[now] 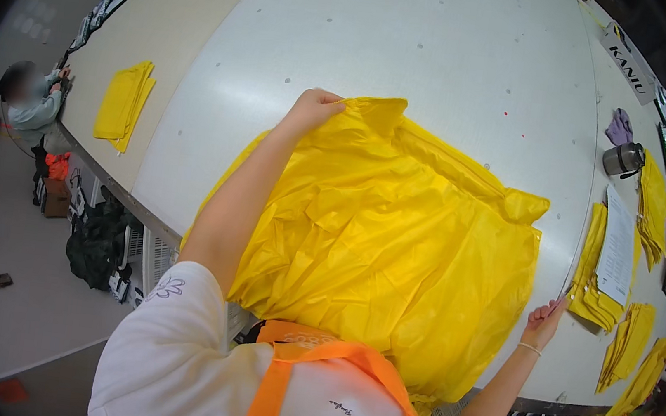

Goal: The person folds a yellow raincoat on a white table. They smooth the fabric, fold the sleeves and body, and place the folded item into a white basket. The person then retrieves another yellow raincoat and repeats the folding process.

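Note:
A large yellow garment (pixel 395 241) of thin, crinkled fabric lies spread in front of me, its lower part hanging over the table's near edge. My left hand (pixel 317 110) is closed on the far left corner of its folded upper band. Off to the right, clear of the garment, is my right hand (pixel 542 321), its fingers closed round a small thin item that I cannot make out. That hand is near a stack of folded yellow pieces (pixel 588 277), on which a printed white sheet (pixel 617 247) rests.
The white table (pixel 452 48) carries another folded yellow pile (pixel 123 103) at left. A grey metal flask (pixel 622 160) and a purple cloth (pixel 620 127) stand at right, beside more yellow pieces (pixel 653 210) and packaged goods. At far left, another person (pixel 34 105) is at the table edge.

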Demonstrator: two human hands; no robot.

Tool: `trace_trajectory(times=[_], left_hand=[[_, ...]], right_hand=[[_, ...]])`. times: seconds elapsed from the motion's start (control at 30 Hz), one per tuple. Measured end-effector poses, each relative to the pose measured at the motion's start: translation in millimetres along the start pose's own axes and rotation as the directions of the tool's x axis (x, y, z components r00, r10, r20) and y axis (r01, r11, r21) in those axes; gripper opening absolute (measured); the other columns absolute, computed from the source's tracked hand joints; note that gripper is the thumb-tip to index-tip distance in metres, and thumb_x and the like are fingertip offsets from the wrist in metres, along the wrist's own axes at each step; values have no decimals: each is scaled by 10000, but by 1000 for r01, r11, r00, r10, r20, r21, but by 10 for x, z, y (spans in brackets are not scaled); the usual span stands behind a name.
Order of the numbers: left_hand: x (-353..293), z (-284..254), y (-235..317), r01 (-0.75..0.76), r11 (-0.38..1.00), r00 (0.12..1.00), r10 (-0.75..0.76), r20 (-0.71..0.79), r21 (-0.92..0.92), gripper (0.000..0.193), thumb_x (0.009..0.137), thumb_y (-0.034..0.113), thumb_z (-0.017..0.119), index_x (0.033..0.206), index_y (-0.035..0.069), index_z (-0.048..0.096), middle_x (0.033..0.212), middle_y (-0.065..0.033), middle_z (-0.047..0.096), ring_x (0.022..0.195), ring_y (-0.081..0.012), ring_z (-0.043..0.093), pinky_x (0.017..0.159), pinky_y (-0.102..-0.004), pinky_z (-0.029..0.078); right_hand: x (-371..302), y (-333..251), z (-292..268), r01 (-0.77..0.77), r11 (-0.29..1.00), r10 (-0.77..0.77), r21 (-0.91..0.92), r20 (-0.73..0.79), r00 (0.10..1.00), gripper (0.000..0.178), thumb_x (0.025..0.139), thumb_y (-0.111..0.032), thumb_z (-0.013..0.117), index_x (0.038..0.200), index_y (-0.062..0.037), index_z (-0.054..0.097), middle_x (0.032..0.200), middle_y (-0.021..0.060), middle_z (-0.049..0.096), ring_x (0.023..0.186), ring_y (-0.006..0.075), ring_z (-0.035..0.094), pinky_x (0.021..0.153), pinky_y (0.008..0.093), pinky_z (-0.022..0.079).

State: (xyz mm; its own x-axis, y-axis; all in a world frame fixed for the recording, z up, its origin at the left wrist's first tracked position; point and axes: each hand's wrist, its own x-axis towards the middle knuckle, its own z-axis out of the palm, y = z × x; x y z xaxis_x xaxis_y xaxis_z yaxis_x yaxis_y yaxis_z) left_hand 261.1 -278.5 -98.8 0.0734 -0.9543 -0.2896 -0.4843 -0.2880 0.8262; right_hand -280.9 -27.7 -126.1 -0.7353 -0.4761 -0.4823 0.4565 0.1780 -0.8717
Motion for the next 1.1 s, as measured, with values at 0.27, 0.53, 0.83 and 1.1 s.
trace_trajectory(times=[0.27,0.53,0.83,1.1], left_hand=[[-618,11,385,42,806,995,21,99,-590,223,838,149,602,983,-16,643,747,-3,613,617,-67,530,573,-211,431],[-1240,4,750,-123,816,981,187,57,-565,225,837,172,641,919,-35,665,684,33,582,575,-16,445,504,-187,367],[-1440,-13,830,-246,729,950,312,-10,-638,174,817,126,645,875,-35,676,684,20,600,591,-20,445,513,-190,359],[-1535,-47,889,-125,544,970,242,12,-830,162,819,116,650,860,-39,671,723,-15,635,629,-36,522,550,-177,407]], right_hand=[[-1555,189,1670,477,830,-276,-287,531,801,357,965,-286,404,1148,3,502,889,69,596,684,99,567,588,213,459],[-2637,64,2935,838,546,-497,-24,795,347,267,787,0,642,1049,-24,596,748,22,535,597,84,478,526,222,396],[-2716,80,3134,923,385,-558,-3,795,236,98,830,-32,590,915,0,553,794,75,551,622,134,510,562,254,426],[-2920,121,2742,879,474,-543,-44,771,331,257,899,-148,547,1059,29,452,900,116,528,812,177,542,640,284,456]])
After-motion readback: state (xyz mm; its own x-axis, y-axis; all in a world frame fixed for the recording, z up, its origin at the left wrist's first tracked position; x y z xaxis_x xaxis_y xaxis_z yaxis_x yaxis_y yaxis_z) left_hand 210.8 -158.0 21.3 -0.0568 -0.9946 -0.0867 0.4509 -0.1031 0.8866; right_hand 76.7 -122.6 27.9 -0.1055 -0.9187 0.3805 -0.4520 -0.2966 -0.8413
